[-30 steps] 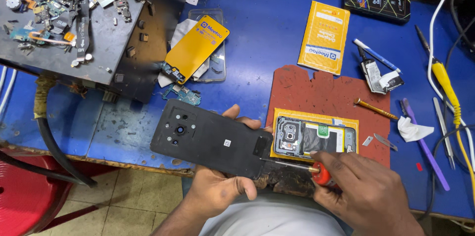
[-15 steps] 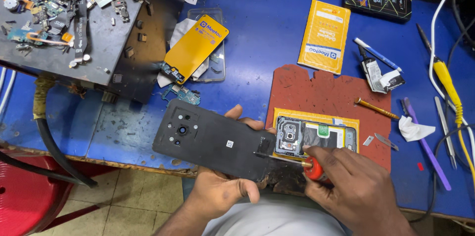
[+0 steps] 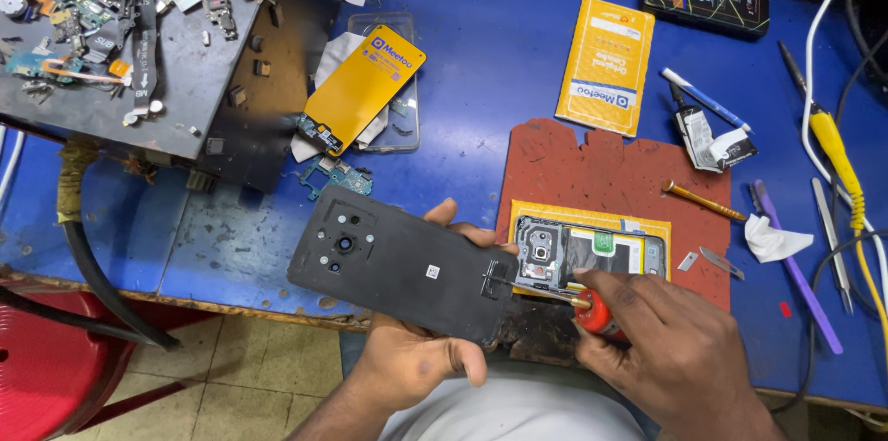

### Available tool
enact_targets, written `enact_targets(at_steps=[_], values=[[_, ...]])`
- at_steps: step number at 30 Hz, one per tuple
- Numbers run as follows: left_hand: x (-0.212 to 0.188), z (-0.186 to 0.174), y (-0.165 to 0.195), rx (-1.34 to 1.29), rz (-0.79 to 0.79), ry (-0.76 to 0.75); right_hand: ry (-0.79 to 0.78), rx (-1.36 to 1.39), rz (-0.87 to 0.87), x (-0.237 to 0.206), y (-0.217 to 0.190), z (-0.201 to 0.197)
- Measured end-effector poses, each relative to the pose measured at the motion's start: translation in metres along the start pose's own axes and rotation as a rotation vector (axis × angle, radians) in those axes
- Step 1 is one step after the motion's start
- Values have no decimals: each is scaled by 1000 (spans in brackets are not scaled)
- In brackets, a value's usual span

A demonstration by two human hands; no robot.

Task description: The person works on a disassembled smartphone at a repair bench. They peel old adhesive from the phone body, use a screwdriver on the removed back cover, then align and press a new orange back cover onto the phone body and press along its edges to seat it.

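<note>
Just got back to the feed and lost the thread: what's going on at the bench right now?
A person holds a black phone back cover in the left hand, inner side up, over the table's near edge. The right hand grips a red-handled screwdriver, its tip touching the cover's right end. Behind it, an opened phone lies on a red mat on the blue table.

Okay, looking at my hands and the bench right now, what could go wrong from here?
1. The left hand holds the black back cover out past the table edge; if the grip slips, it could fall to the floor.
2. The screwdriver in the right hand has its tip on the cover, beside the opened phone; a slip might scratch its exposed parts.
3. Small loose parts lie on the red mat; a nudge could scatter them.
</note>
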State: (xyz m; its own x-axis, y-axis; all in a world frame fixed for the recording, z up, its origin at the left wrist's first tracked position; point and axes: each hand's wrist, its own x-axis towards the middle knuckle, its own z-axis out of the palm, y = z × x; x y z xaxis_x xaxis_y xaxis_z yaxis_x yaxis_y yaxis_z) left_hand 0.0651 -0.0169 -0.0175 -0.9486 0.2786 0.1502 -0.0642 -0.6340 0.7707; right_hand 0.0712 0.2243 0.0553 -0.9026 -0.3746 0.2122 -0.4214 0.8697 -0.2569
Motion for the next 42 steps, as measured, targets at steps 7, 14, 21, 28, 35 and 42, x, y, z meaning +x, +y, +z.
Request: enact_targets(at_steps=[7,14,21,28,35,42], values=[[0,0,0,-21,1,-2,4,4,-13,-1,-3,0],[-1,0,1,-15,-18,0,14,14,-45,-1,-5,-1],[0,-1,0,-26,-26,3,-1,30,-52,-3,-2,0],[1,0,1,-46,-26,35,-15,45,-61,-4,-4,2],[1,-1,2,28,1,3,7,0,-33,-2,-4,-2],[0,-2,0,7,8,0,5,2,-21,-2,-5,-2]])
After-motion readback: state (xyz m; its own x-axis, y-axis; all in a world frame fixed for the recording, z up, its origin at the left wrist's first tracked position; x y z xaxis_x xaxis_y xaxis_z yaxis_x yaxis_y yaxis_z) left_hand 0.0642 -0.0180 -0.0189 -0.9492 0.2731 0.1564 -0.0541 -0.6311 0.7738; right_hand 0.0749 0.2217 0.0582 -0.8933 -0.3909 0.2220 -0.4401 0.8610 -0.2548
